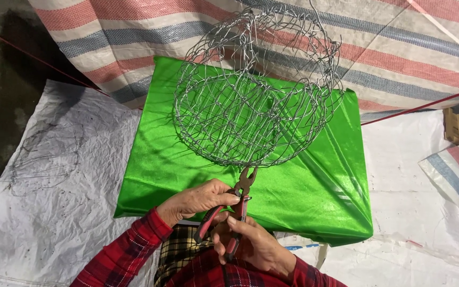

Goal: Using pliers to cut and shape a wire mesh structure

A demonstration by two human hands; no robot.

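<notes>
Gripping a pair of pliers (235,204) with both hands, the person works at the near rim of a round wire basket (256,95) in the single head view. The left hand (197,199) lies over the top of the red and black handles, fingers curled and pressed together around them, thumb tucked toward the joint. The right hand (253,242) closes from below, fingers wrapped about the lower ends of the handles. Both hands look clamped on the tool, neither one spread. The nose of the pliers meets the lowest point of the basket's rim, where the mesh gathers; whether the tips actually pinch a strand there is too fine to tell.

The basket stands tilted on a shiny green cloth-covered block (314,196), its open mouth facing the camera and its far side rising against a striped tarp (399,48). A white woven sheet (59,212) covers the ground to the left, and a flattened piece of wire mesh (43,154) lies on it, well apart from the hands. Red plaid sleeves (128,250) show at the bottom edge.

My judgement is that the step in hand is twisting or tightening a wire end at the rim. The next move would call for a firm squeeze and a turn of the wrists, with the basket kept from sliding on the slick cloth.
</notes>
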